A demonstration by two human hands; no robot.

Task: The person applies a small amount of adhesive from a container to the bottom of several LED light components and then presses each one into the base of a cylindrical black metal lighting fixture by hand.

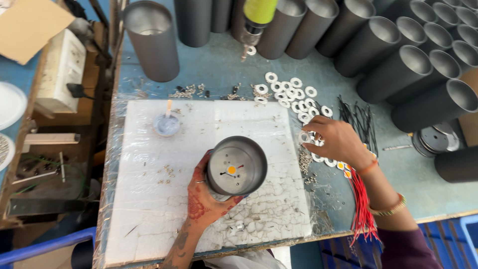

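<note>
At centre, left hand (201, 197) fingers wrapped round grey can (236, 166), steadying it upright; at 3 o'clock, right hand (336, 139) fingers pinching white ring (304, 137).

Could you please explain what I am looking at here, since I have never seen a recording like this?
There is no machine: a person works with two bare hands, filmed by one camera worn on the head and looking down at a bench.

The left hand holds an open grey metal can upright on a white foam board; a small yellow disc sits inside on its bottom. The right hand reaches into a heap of white rings and pinches one.

Also on the bench: a small dish of paste with a stick in it, scattered little screws, black cable ties, red wires, and many more empty grey tubes along the far and right edges.
</note>
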